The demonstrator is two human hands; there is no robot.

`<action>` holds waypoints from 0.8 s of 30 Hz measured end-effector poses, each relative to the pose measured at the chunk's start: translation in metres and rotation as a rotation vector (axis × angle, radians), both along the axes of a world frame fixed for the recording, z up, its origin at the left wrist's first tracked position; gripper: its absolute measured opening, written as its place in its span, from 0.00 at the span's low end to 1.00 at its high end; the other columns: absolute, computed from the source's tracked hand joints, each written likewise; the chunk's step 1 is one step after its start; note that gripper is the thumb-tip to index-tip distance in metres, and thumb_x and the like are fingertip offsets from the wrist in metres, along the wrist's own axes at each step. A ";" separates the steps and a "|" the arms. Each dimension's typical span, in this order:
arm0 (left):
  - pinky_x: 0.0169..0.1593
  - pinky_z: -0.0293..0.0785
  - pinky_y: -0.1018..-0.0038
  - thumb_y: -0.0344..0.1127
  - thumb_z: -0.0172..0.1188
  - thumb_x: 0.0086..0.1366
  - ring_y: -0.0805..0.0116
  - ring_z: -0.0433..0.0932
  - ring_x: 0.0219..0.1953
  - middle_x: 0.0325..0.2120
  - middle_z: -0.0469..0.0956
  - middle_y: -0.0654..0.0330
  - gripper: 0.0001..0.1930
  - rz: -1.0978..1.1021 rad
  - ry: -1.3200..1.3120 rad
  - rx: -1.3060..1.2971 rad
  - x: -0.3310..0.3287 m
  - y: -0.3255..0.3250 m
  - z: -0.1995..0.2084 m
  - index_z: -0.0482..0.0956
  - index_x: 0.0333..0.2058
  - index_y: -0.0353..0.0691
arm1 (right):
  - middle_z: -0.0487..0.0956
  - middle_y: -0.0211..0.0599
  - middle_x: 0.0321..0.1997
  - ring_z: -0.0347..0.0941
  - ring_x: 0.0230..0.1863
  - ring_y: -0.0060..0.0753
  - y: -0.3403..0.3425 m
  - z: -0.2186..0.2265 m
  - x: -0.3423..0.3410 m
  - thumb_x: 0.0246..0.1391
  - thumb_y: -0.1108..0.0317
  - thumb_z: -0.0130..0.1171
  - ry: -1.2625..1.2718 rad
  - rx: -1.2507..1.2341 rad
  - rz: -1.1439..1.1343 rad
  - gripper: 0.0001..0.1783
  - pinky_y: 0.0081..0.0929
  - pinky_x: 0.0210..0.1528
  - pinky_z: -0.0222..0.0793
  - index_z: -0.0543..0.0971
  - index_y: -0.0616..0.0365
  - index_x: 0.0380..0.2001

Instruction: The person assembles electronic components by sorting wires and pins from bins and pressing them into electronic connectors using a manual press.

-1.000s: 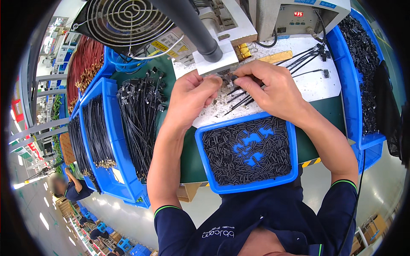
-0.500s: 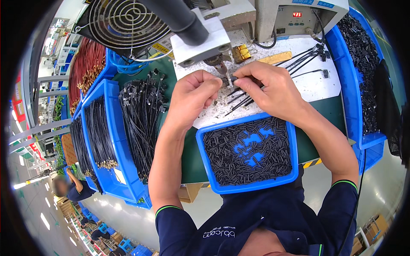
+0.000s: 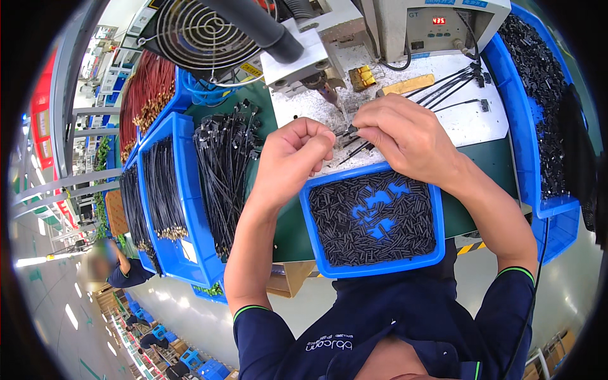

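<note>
My left hand (image 3: 293, 155) is closed in a pinch, its fingertips just left of a soldering iron's tip (image 3: 342, 106). What it holds is hidden by its fingers. Opposite it, my right hand (image 3: 408, 134) pinches a small black cable end (image 3: 350, 132) at its fingertips, just below the tip. The iron is clamped in a pale metal block (image 3: 297, 62) above the white work board (image 3: 467, 123). Below my hands, a blue tray (image 3: 437, 235) holds many short black tubes (image 3: 335, 237). A few black cables (image 3: 356, 154) lie beside my right fingers.
Black cables with connectors (image 3: 459, 81) lie on the board's right, before a control box (image 3: 437, 31). A yellow sponge (image 3: 362, 77) sits behind the tip. Cable bundles (image 3: 221, 171) and blue bins (image 3: 190, 209) stand left; a bin of black parts (image 3: 535, 206) stands right. A fan (image 3: 212, 38) is upper left.
Both hands have come slightly lower, away from the soldering tip, and sit a little farther apart. The whole view has shifted a little to the right.
</note>
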State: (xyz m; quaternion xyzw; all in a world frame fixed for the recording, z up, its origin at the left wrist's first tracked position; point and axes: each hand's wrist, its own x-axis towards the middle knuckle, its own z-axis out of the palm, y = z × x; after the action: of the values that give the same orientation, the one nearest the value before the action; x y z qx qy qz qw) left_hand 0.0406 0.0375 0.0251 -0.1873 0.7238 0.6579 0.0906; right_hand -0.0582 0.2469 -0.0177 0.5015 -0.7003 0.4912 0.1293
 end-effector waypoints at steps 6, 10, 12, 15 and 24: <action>0.28 0.67 0.83 0.33 0.60 0.69 0.84 0.71 0.25 0.27 0.80 0.66 0.07 -0.018 0.036 -0.002 0.021 0.011 0.022 0.80 0.40 0.35 | 0.83 0.41 0.38 0.80 0.38 0.45 0.007 0.012 0.009 0.48 0.83 0.68 0.011 -0.092 0.061 0.12 0.36 0.41 0.77 0.80 0.64 0.37; 0.30 0.68 0.84 0.34 0.62 0.70 0.84 0.72 0.27 0.29 0.80 0.67 0.08 -0.043 0.029 -0.031 0.029 0.023 0.043 0.79 0.41 0.35 | 0.82 0.42 0.37 0.80 0.37 0.47 0.010 0.021 0.017 0.48 0.81 0.68 0.000 -0.135 0.095 0.12 0.37 0.39 0.77 0.80 0.63 0.37; 0.33 0.68 0.84 0.32 0.63 0.70 0.85 0.72 0.29 0.31 0.80 0.68 0.08 -0.100 0.117 -0.086 0.033 0.027 0.046 0.78 0.42 0.35 | 0.82 0.41 0.36 0.79 0.36 0.49 0.012 0.024 0.019 0.48 0.80 0.68 -0.027 -0.162 0.100 0.11 0.38 0.39 0.76 0.80 0.62 0.36; 0.34 0.67 0.85 0.31 0.64 0.69 0.86 0.71 0.30 0.32 0.79 0.68 0.07 -0.114 0.108 -0.115 0.039 0.029 0.053 0.78 0.41 0.35 | 0.83 0.41 0.39 0.79 0.34 0.39 0.018 0.026 0.021 0.52 0.82 0.67 -0.075 -0.162 0.187 0.11 0.30 0.36 0.75 0.80 0.63 0.39; 0.30 0.66 0.85 0.32 0.64 0.70 0.86 0.71 0.28 0.29 0.80 0.68 0.07 -0.066 0.087 -0.126 0.056 0.031 0.072 0.78 0.39 0.36 | 0.82 0.39 0.39 0.76 0.33 0.28 0.026 0.034 0.032 0.58 0.76 0.65 -0.418 -0.110 0.277 0.07 0.24 0.34 0.72 0.79 0.63 0.40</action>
State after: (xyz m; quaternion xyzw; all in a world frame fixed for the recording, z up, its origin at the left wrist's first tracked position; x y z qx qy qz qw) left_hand 0.0964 0.0690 0.0967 -0.1400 0.7729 0.6150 0.0685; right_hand -0.0257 0.2724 0.0166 0.4723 -0.6086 0.6348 -0.0598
